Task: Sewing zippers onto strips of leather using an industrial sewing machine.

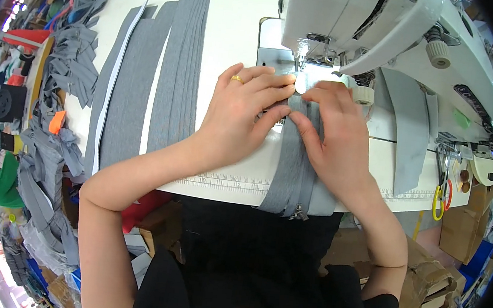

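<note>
A grey fabric strip [285,173] with a zipper [307,184] along it runs from the presser foot [301,69] of a white sewing machine [339,16] down over the table's near edge. The metal zipper slider [298,212] sits at its near end. My left hand [241,102], with a gold ring on one finger, pinches the strip's left side just before the foot. Across the strip, my right hand [340,128] grips its right side with curled fingers. Both thumbs almost meet over the cloth. My fingers partly hide the strip's far end.
Stacked grey fabric strips [177,80] lie left of my left arm. Right of the machine's needle are a grey fabric panel [409,135] and scissors [438,201]. A ruler scale [225,183] follows the near edge. Cardboard boxes [467,222] stand right; a person in green [8,183] is far left.
</note>
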Demonstrator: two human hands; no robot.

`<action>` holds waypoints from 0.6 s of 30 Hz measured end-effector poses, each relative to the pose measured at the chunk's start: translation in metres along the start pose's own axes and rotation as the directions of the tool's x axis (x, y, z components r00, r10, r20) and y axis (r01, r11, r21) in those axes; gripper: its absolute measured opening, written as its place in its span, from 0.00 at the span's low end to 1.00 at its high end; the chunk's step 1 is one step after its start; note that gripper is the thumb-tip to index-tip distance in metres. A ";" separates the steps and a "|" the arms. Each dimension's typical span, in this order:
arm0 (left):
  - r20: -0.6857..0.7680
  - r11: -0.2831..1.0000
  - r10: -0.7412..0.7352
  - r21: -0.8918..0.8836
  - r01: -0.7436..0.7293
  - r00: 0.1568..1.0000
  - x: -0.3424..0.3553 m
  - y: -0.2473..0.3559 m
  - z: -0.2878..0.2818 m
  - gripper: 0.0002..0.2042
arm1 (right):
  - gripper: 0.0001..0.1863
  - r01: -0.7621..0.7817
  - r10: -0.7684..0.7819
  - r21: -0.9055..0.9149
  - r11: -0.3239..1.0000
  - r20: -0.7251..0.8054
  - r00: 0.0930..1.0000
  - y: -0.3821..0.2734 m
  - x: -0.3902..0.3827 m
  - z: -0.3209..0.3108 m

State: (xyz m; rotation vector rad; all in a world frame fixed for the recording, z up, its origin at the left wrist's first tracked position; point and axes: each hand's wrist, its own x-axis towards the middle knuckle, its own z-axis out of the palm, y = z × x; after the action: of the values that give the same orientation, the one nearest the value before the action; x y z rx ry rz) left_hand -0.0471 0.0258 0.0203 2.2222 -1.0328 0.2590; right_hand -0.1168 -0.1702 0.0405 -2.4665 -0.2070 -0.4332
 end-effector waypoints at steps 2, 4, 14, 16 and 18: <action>0.047 0.991 -0.001 -0.136 0.008 0.999 0.012 -0.011 -0.006 0.09 | 0.12 0.159 -0.160 -0.087 0.984 -0.009 0.987 0.006 0.000 0.001; 0.038 0.974 -0.075 -0.212 0.081 0.996 0.026 -0.014 -0.008 0.08 | 0.15 0.226 -0.226 -0.036 0.973 0.011 0.974 0.014 -0.003 0.007; 0.222 0.892 -0.381 -0.165 0.420 0.897 0.060 -0.026 0.000 0.11 | 0.14 0.221 -0.219 0.016 0.975 -0.058 0.974 0.018 -0.005 0.013; 0.289 0.871 -0.401 -0.175 0.460 0.869 0.067 -0.028 -0.001 0.10 | 0.14 0.217 -0.215 0.027 0.976 -0.064 0.975 0.018 -0.006 0.013; 0.353 0.845 -0.421 -0.183 0.503 0.835 0.071 -0.027 -0.004 0.10 | 0.14 0.223 -0.220 0.032 0.974 -0.067 0.973 0.017 -0.005 0.012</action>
State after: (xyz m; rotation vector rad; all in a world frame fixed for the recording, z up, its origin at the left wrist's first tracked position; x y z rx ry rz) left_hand 0.0208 -0.0025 0.0406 2.2144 -0.5874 -0.4294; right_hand -0.1143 -0.1766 0.0198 -2.3961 -0.4632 -0.5955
